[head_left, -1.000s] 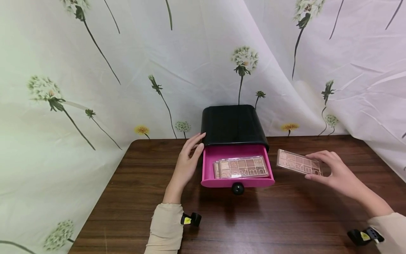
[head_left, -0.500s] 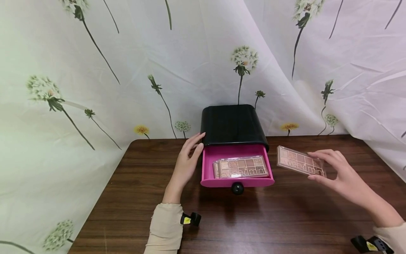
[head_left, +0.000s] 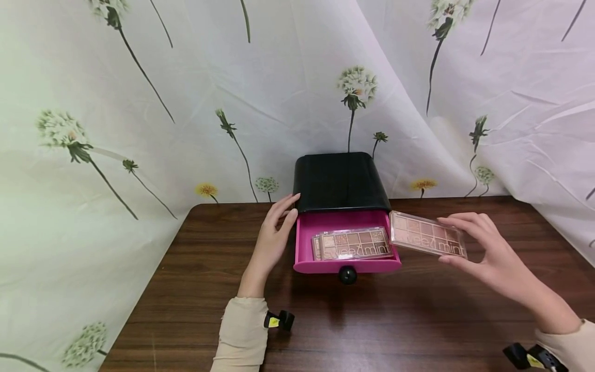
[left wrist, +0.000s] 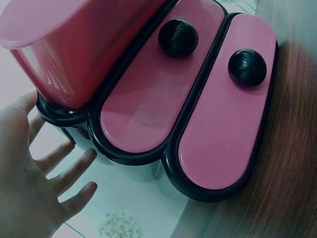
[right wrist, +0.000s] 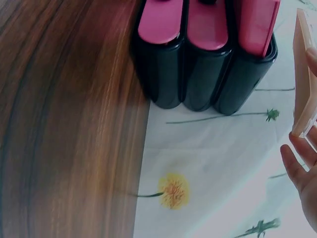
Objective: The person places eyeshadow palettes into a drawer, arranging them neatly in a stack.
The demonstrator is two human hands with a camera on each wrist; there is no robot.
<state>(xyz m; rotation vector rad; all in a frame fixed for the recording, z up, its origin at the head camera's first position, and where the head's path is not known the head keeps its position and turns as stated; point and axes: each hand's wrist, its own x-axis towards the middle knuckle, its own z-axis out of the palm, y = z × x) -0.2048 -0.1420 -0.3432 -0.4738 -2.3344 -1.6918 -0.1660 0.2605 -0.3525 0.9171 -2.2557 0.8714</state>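
Note:
A black drawer unit (head_left: 341,181) stands at the back of the table, its pink top drawer (head_left: 321,222) pulled out. Inside lie eyeshadow palettes (head_left: 355,244), one overlapping another. My right hand (head_left: 495,258) pinches another eyeshadow palette (head_left: 427,234) between thumb and fingers, its left end overlapping the drawer's right edge in the head view. In the right wrist view this palette (right wrist: 303,74) appears edge-on. My left hand (head_left: 273,235) touches the unit's left side, fingers extended. From the left wrist, that hand (left wrist: 44,173) shows with fingers spread beside the unit.
Below the pulled-out drawer are two pushed-in pink drawers, a middle one (left wrist: 148,99) and a bottom one (left wrist: 223,134), with round black knobs. The brown wooden table (head_left: 209,289) ends at a white flowered cloth (head_left: 186,103) behind the unit.
The palette in my right hand shifts slightly right at first, then moves left to the drawer's right edge. My left hand and the drawer stay in place.

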